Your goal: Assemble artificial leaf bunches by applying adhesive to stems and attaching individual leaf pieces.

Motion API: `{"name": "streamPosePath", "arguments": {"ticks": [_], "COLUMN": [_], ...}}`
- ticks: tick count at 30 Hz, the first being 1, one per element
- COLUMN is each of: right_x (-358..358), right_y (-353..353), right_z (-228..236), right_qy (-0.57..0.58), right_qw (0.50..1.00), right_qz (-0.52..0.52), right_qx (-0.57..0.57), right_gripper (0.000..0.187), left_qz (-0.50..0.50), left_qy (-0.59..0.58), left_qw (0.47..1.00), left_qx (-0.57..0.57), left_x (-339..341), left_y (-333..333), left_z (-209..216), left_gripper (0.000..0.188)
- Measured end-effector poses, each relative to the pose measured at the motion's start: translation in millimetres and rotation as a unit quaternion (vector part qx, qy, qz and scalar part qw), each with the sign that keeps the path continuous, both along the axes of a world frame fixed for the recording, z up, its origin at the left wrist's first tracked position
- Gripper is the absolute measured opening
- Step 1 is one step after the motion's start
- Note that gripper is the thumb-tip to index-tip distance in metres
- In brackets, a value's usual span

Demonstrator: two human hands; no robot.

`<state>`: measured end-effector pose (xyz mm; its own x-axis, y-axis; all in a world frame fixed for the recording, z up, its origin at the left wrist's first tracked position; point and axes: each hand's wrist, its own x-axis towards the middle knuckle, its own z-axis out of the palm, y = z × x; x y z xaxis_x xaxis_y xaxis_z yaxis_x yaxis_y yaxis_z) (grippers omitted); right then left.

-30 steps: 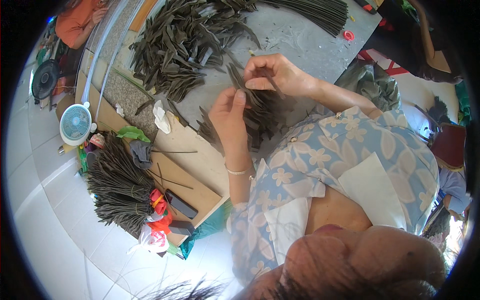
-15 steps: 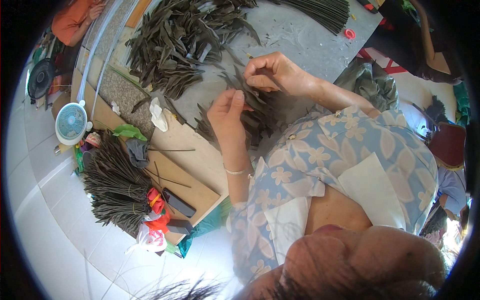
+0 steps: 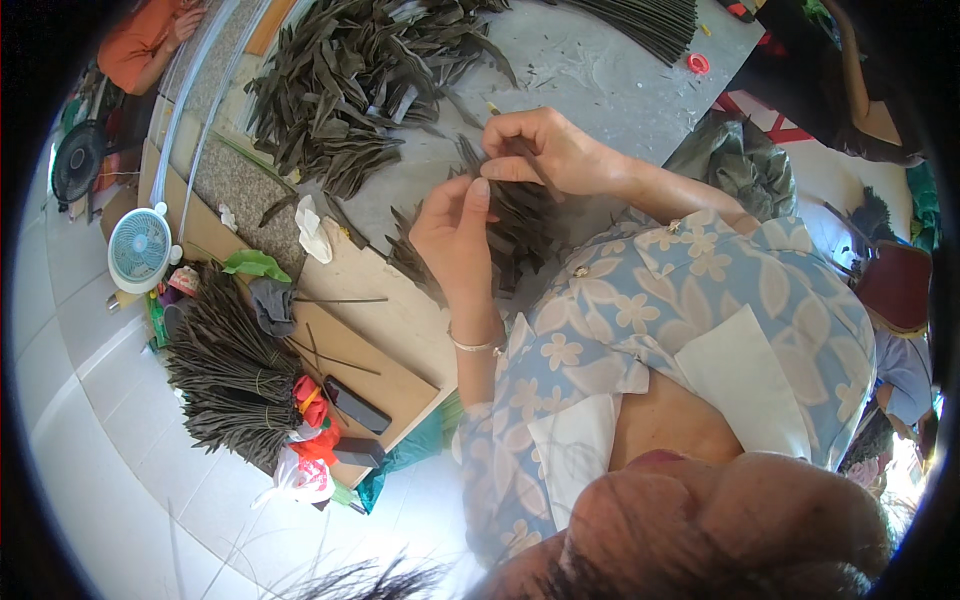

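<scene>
In the middle, my left hand (image 3: pixel 450 228) is closed in a pinch, thumb against fingers, on a dark leaf-shaped strip (image 3: pixel 467 155) that points up and away. Close on its right, my right hand (image 3: pixel 555 150) has its fingers curled round a narrow dark strip (image 3: pixel 541 172). A small yellowish tip shows past those fingers; what it belongs to I cannot make out. Below both hands, against the patterned shirt, lies a bunch of similar dark strips (image 3: pixel 522 225), partly covered by the hands. The large heap of dark leaf-shaped strips (image 3: pixel 335 90) sits on the grey tabletop (image 3: pixel 570 60) beyond.
A bundle of thin dark sticks (image 3: pixel 650 22) and a red ring (image 3: pixel 698 64) lie at the far right. Leftward are a crumpled tissue (image 3: pixel 313 230), tied dark bundles (image 3: pixel 235 370), a black phone (image 3: pixel 357 405) and a small fan (image 3: pixel 141 250). Another person's orange sleeve (image 3: pixel 135 45) shows far left.
My right hand has turned slightly, and the narrow strip in it now slants down to the right. The leaf-shaped strip at my left fingertips stands more upright.
</scene>
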<state>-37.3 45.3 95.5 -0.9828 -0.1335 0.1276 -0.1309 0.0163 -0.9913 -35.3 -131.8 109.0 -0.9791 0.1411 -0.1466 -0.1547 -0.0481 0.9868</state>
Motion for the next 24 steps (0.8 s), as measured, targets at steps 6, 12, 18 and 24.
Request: {"name": "streamPosePath", "arguments": {"ticks": [6,12,18,24], "right_x": [1.9,3.0,2.0,8.2], "right_y": [2.4,2.8,7.8,0.7], "right_z": [1.4,2.4,7.9,20.2], "right_qy": [-0.151,-0.153,-0.168,-0.172], "right_qw": [0.984,0.985,0.982,0.983], "right_qz": [0.034,0.013,-0.005,0.047], "right_qx": [-0.086,-0.079,-0.091,-0.033], "right_gripper": [0.017,0.012,0.013,0.02], "left_qz": [-0.01,0.009,0.059,0.031], "left_qy": [-0.058,-0.05,-0.005,0.003], "left_qw": [0.996,0.998,0.998,0.999], "left_qx": [0.061,0.046,0.016,-0.022], "left_x": [-2.2,0.3,-0.2,9.1], "left_y": [-6.2,-2.9,-12.3,-6.9], "left_z": [-7.4,-6.0,-2.0,-1.0], "left_gripper": [0.017,0.018,0.013,0.013]}}
